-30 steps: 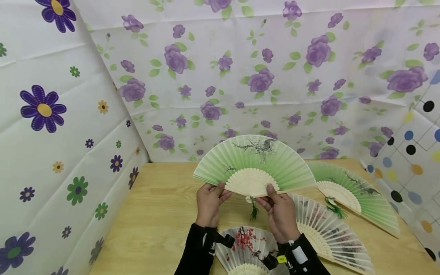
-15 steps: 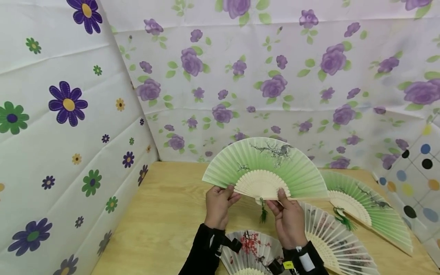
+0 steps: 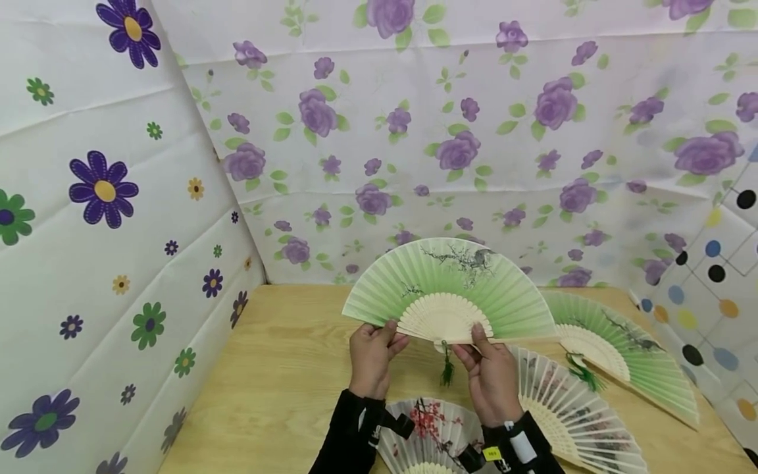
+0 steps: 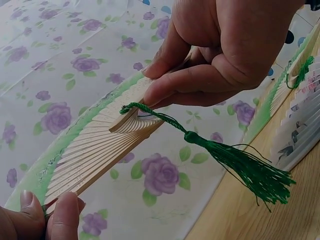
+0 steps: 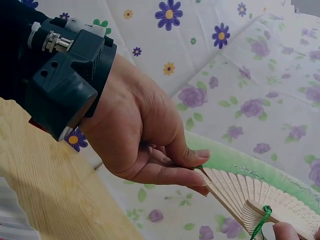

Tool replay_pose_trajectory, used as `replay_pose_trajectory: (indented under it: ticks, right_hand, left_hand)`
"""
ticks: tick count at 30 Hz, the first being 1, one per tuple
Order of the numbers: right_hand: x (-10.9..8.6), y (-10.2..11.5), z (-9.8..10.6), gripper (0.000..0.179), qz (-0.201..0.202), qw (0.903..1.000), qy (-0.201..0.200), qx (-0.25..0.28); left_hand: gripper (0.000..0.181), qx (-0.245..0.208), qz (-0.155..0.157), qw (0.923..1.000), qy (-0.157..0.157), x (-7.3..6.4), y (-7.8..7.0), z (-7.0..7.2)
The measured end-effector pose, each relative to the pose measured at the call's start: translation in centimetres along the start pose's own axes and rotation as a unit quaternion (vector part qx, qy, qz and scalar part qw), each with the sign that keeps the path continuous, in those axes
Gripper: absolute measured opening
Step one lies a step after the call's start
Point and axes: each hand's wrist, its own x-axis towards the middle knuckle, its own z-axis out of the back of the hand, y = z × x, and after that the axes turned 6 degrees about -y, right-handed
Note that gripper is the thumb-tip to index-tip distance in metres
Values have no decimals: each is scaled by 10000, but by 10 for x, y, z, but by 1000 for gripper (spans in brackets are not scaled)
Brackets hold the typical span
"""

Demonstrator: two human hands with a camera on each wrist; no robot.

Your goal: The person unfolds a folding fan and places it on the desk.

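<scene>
A spread folding fan (image 3: 503,283), green and white with a dark branch print, is held up above the table in the head view. My left hand (image 3: 372,362) pinches its left lower edge between thumb and fingers. To the right of the pivot, my right hand (image 3: 494,385) pinches the lower edge over the pale ribs. From the pivot hangs a green tassel (image 4: 235,165), seen close up in the left wrist view. In that view the right hand (image 4: 220,55) grips near the pivot. The right wrist view shows the left hand (image 5: 145,130) at the fan's outer stick.
On the wooden table (image 3: 266,382) lie more spread fans: a second green fan (image 3: 645,355) at right, a pale fan (image 3: 586,421) in front of it, and a red-blossom fan (image 3: 438,428) partly beneath the wrists. A flowered cloth wall (image 3: 331,151) stands behind.
The head view swings right, then slightly back left. Both hands keep the green fan spread and raised, with their grip unchanged.
</scene>
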Motion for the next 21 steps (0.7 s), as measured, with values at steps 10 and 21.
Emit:
replay_pose_trajectory:
  ticks: [10, 21]
  right_hand:
    - [13, -12, -8, 26, -427, 9970, 624, -155]
    - [23, -71, -37, 30, -1213, 9909, 489, -332]
  left_hand:
    - [31, -4, -44, 10000, -18, 7, -6, 23]
    - [36, 46, 226, 9970, -743, 22, 0, 85]
